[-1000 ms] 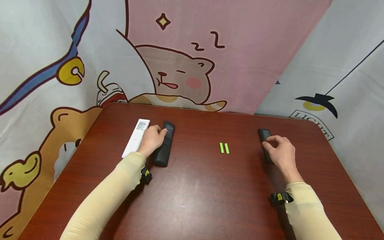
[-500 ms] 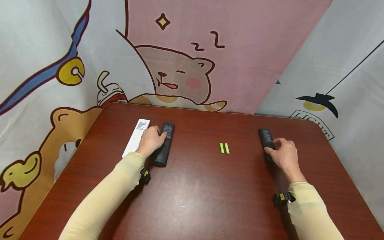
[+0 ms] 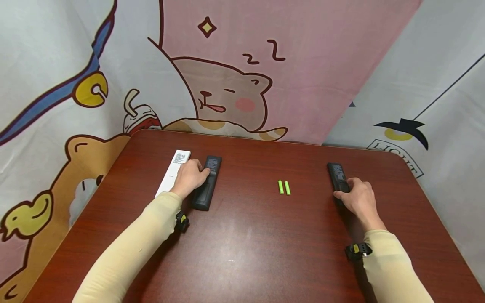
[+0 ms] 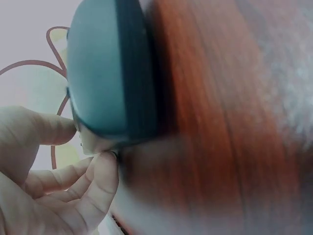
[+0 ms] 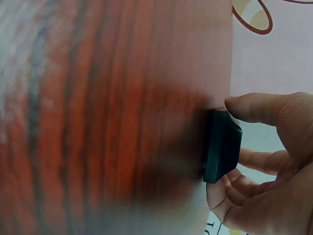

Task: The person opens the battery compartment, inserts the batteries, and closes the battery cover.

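Observation:
At the left of the table a black remote control (image 3: 206,189) lies with its label side up. My left hand (image 3: 189,176) holds its left side, thumb on top and fingers at the edge; the left wrist view shows thumb and fingers (image 4: 100,183) about the remote. Beside that hand lies a white remote (image 3: 170,172), partly hidden by it. My right hand (image 3: 360,200) grips the near half of a smaller black remote (image 3: 336,172); in the right wrist view its thumb (image 5: 259,107) and fingers are on opposite sides of the remote (image 5: 225,147). Its near end is hidden.
Two green batteries (image 3: 284,187) lie side by side between the two black remotes. The brown wooden table (image 3: 246,235) reaches back to a printed cloth (image 3: 303,63) with cartoon figures. Each wrist wears a small black camera strap (image 3: 358,251).
My right hand has slid toward the near end of the smaller remote and settled round its sides. The left black remote has turned slightly under my left hand, its near end shifting left.

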`<state>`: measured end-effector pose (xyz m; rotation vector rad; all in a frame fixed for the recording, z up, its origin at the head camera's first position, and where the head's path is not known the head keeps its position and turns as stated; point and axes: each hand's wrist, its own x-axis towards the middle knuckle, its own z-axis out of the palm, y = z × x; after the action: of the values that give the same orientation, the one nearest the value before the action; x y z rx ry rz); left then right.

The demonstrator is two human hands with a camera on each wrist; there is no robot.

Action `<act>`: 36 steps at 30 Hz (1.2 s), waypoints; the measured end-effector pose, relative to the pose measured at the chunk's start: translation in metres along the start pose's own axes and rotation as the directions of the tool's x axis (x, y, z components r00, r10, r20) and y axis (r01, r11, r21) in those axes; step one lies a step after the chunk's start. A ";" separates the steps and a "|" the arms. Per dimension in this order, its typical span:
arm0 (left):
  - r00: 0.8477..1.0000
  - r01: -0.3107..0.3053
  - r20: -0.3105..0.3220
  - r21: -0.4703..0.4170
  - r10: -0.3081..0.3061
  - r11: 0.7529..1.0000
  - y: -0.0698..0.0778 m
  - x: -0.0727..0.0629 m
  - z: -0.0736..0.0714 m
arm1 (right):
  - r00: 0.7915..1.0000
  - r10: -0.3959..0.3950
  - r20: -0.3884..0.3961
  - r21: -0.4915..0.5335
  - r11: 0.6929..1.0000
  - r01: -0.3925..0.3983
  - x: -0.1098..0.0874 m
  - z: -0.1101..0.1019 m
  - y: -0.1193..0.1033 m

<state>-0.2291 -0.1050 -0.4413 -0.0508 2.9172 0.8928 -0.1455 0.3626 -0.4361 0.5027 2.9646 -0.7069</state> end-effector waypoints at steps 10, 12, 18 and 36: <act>1.000 -0.010 -0.013 -0.016 0.010 1.000 0.000 -0.003 -0.004 | 0.999 0.028 0.020 -0.027 0.999 -0.028 0.000 0.001 -0.001; 1.000 -0.013 -0.023 -0.024 0.012 1.000 0.001 -0.004 -0.005 | 1.000 0.026 0.016 -0.029 0.999 -0.025 0.001 0.002 -0.001; 0.998 -0.031 -0.054 -0.046 0.028 0.998 0.006 -0.007 -0.009 | 1.000 0.029 0.008 -0.009 1.000 -0.028 0.004 0.002 0.000; 0.989 -0.084 -0.133 -0.143 0.065 0.986 0.015 -0.016 -0.010 | 0.993 -0.097 -0.069 0.115 0.988 0.104 -0.010 0.009 -0.032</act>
<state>-0.2149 -0.0977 -0.4232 -0.0088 2.9817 1.1588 -0.1470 0.3287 -0.4296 0.3908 3.0380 -0.8976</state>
